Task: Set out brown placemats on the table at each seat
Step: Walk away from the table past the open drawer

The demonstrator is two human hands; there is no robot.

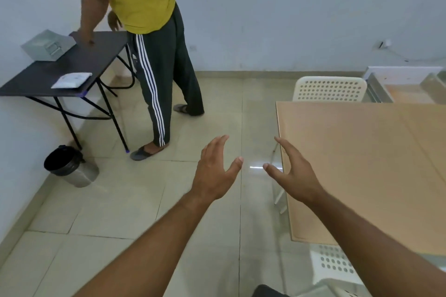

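A light brown table (376, 164) fills the right side of the head view. No brown placemat shows on it or anywhere else. My left hand (214, 171) hovers over the tiled floor, fingers straight and spread, holding nothing. My right hand (293, 171) is stretched out with its fingers straight over the table's left edge, also holding nothing. A white perforated chair (329, 89) stands at the table's far side. Another white perforated chair (334, 264) sits at the near side under my right forearm.
A person in a yellow shirt and striped trousers (154, 62) stands by a small black folding table (62, 67). That table carries a grey box (48, 46) and a white packet (71, 80). A black-lined bin (70, 166) stands by the left wall.
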